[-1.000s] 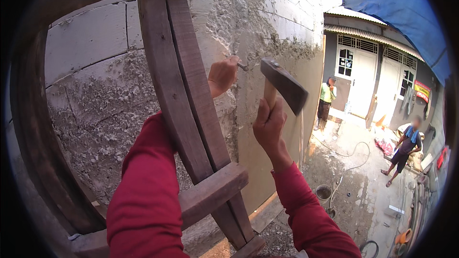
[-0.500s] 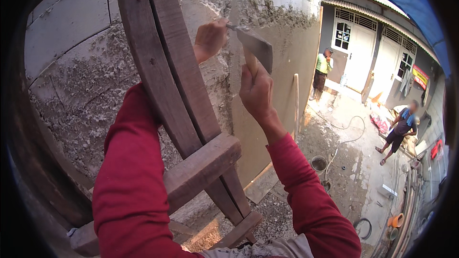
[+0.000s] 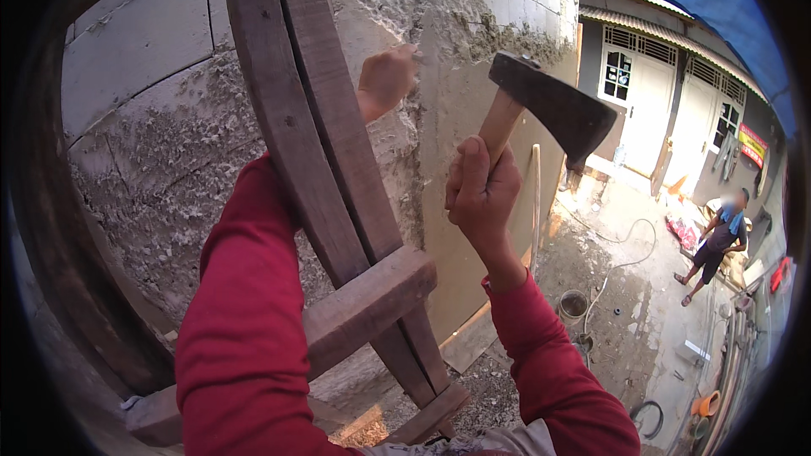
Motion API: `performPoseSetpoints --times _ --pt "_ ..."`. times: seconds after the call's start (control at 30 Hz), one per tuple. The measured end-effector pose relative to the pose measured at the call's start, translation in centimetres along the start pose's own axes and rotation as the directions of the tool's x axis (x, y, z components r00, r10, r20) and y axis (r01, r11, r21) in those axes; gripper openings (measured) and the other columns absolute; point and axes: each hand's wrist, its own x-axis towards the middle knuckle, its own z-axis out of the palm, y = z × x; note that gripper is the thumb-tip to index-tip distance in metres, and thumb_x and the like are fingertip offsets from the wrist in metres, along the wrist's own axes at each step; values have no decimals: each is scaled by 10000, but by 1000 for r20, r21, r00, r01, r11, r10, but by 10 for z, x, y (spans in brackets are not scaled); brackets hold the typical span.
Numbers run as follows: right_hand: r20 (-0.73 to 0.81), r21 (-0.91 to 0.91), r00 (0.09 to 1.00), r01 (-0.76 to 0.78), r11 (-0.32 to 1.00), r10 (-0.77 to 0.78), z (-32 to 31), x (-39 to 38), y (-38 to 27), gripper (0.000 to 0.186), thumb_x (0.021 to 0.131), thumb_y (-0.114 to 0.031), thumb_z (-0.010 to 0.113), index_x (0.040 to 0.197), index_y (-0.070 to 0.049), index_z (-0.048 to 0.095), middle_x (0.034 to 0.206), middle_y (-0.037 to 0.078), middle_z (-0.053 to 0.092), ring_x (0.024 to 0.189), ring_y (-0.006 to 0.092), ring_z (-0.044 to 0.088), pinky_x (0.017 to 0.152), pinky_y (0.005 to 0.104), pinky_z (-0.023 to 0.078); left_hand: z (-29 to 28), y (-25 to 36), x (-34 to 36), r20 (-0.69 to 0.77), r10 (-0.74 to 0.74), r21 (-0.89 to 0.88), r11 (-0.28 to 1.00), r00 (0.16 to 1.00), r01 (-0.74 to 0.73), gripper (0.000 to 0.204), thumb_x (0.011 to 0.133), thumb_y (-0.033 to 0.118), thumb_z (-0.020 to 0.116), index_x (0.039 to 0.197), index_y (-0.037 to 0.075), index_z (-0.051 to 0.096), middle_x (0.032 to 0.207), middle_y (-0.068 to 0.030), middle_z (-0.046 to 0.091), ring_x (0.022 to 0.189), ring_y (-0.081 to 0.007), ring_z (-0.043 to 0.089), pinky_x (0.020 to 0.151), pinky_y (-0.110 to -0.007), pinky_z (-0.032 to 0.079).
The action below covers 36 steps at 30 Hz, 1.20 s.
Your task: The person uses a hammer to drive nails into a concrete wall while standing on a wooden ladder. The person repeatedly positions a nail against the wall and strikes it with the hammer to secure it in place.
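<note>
While our right hand (image 3: 481, 190) clenches the wooden handle of a hatchet (image 3: 547, 114) near the centre of the frame, its dark metal head hangs raised at the upper right, apart from the wall. Our left hand (image 3: 384, 80) sits higher, at upper centre, pinching something small against the rough mortar of the block wall (image 3: 144, 93); we cannot tell what it grasps, as it is too small to make out. Between our red sleeves, a wooden ladder (image 3: 338, 203) leans against the wall, running from the top of the frame to the lower centre. At the right edge, another person (image 3: 718, 241) stands on the ground far below, near a white door (image 3: 655, 110).
</note>
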Motion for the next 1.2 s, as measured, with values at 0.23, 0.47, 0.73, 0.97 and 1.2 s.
performPoseSetpoints --times 0.23,0.47,0.73,0.97,1.2 --pt "138 706 957 86 703 -256 -4 8 -141 292 891 -45 729 1124 48 579 821 146 691 435 88 555 349 227 407 -26 -16 -10 -14 -13 96 995 1000 14 173 900 121 622 1057 71 673 823 -178 720 763 -351 719 686 -454 571" --pt "176 826 899 86 557 -400 -41 25 -180 278 915 -105 682 1123 45 575 802 148 681 434 98 547 350 231 402 -12 -15 -3 -69 15 59 998 998 -11 192 999 249 600 1030 88 701 809 -178 714 734 -373 702 662 -465 552" --pt "168 833 901 87 547 -399 -56 27 -176 287 942 -174 628 1122 42 569 780 150 669 433 110 538 352 236 397 -23 -1 -4 95 56 163 984 994 -71 155 934 50 614 1057 31 708 885 -150 755 721 -237 742 633 -348 592" --pt "158 817 891 124 563 -425 -69 23 -181 315 966 -234 581 1122 40 565 761 153 658 432 120 531 354 240 393 0 4 2 -6 90 109 990 996 -89 170 877 37 620 1025 33 705 838 -140 741 747 -275 739 679 -389 589" --pt "155 839 876 128 529 -457 -63 23 -183 357 990 -294 534 1121 37 560 742 155 648 431 131 523 356 244 389 -19 -11 -2 88 -20 142 990 996 8 132 916 86 636 1021 59 712 821 -148 742 719 -268 737 669 -378 585"
